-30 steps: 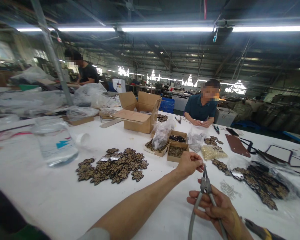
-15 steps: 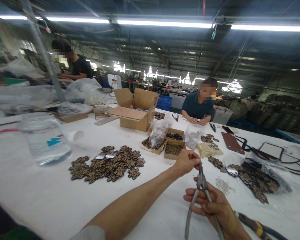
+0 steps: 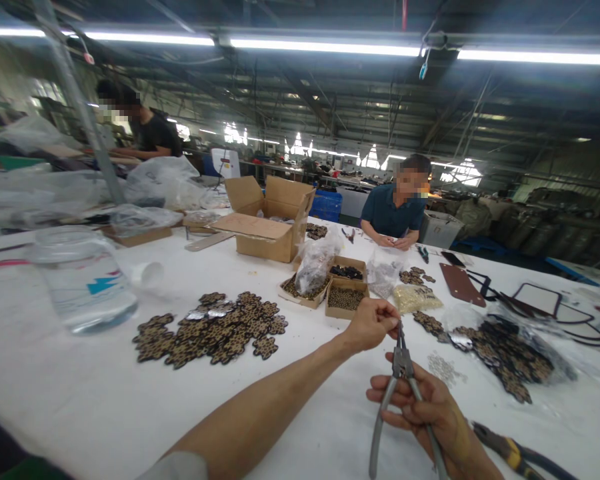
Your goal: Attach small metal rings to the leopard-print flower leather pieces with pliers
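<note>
My right hand (image 3: 430,413) holds grey metal pliers (image 3: 403,363), their handles spread and their jaws pointing up and away from me. At the jaw tips, my left hand (image 3: 373,323) is closed in a pinch. Whatever lies between its fingertips is too small and hidden to make out. Just beyond that hand stands a small cardboard box of brass-coloured studs (image 3: 347,298). To its right sits a bag of pale yellow pieces (image 3: 417,298). Tiny clear pieces (image 3: 446,368) are scattered on the white table right of the pliers.
Flower-shaped patterned patches (image 3: 215,330) lie piled at left, with more patches (image 3: 510,360) at right. A water jug (image 3: 87,293) stands far left and an open carton (image 3: 265,243) behind. Yellow-and-black pliers (image 3: 513,453) lie near my right wrist. A person (image 3: 393,210) sits across the table.
The view has shifted slightly, so the table things appear a little further left. My hands and the pliers keep almost the same pose.
</note>
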`<state>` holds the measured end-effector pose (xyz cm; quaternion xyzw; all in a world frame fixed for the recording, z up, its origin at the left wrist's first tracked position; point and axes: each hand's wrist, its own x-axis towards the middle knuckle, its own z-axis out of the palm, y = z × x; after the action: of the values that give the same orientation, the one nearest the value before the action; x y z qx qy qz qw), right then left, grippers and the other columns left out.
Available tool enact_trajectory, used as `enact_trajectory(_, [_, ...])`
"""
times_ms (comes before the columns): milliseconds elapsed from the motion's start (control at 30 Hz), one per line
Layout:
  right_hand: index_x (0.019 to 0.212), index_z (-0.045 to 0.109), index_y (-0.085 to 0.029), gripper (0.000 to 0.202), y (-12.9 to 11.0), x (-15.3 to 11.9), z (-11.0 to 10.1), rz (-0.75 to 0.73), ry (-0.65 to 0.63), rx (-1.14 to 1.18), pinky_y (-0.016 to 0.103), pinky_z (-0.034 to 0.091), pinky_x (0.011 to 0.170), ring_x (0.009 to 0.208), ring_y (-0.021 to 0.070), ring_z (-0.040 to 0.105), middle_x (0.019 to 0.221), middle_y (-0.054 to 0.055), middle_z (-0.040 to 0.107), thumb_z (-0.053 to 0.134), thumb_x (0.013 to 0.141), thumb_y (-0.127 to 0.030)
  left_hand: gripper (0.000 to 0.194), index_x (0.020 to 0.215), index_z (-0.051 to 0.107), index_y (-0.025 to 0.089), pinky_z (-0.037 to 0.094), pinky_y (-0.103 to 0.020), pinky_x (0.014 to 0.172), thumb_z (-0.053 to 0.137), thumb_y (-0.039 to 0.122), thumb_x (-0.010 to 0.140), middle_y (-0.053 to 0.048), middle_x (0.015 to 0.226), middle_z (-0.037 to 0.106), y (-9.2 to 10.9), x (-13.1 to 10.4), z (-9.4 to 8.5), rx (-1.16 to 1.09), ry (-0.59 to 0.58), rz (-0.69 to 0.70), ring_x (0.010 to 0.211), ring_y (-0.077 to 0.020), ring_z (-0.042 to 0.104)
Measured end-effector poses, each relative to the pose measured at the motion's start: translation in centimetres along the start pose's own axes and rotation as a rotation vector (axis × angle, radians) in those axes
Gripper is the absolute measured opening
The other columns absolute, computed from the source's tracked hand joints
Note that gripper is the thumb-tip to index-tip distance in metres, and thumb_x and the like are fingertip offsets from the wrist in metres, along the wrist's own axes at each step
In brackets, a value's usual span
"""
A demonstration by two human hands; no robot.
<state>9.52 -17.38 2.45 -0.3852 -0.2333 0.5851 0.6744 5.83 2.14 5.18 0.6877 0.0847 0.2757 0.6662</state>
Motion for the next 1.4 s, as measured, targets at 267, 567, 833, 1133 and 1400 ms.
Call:
enact_trajectory(267, [0.131,0.058,-0.023,0.078,0.2,0.1,0.2,-0.033,-0.014,-0.005,0.049,0.055,0.083,0.108,0.0363,0.067,0.116,0.017,0.072,0.070,0.055,-0.009,0.016,0.081,0.065,0.009,0.059,-0.031,0.059,0.071,0.019,0.070,-0.010,0.068,0.071,0.3,-0.2,0.3,-0.091,0.016,0.004,0.062,-0.0212,0.071])
enact_trajectory(567, [0.138,0.052,-0.024,0.082,0.4,0.0,0.5,-0.095,-0.037,-0.023,0.044,0.058,0.075,0.093,0.0284,0.068,0.103,0.012,0.072,0.066,0.059,-0.007,0.035,0.080,0.065,0.007,0.057,-0.032,0.057,0.084,0.031,0.061,-0.010,0.068,0.070,0.8,-0.4,0.8,-0.279,0.014,-0.052,0.062,-0.0225,0.070])
enact_trajectory(833, [0.136,0.050,-0.021,0.075,0.7,0.0,0.4,-0.170,0.002,-0.109,0.045,0.057,0.077,0.098,0.0313,0.067,0.105,0.012,0.070,0.065,0.063,-0.009,0.037,0.081,0.070,0.008,0.047,-0.024,0.050,0.080,0.042,0.069,-0.010,0.074,0.068,1.9,-0.7,0.0,-0.250,-0.087,-0.170,0.064,-0.0167,0.064])
enact_trajectory(1133, [0.134,0.048,-0.026,0.059,1.1,0.4,0.0,-0.385,0.102,-0.437,0.046,0.058,0.075,0.093,0.0286,0.065,0.106,0.010,0.067,0.070,0.079,-0.027,0.042,0.086,0.075,0.008,0.048,-0.025,0.053,0.086,0.041,0.063,-0.011,0.074,0.070,4.3,-1.0,0.3,-0.310,-0.139,-0.134,0.063,-0.0159,0.064])
enact_trajectory(1400, [0.122,0.063,-0.023,0.033,2.0,1.8,-0.5,-0.805,0.441,-0.852,0.034,0.056,0.064,0.080,0.0227,0.064,0.096,0.009,0.067,0.053,0.093,-0.034,0.036,0.088,0.078,0.008,0.054,-0.028,0.056,0.087,0.032,0.063,-0.013,0.081,0.070,6.8,-2.1,1.0,-0.347,-0.252,-0.007,0.068,-0.0181,0.065])
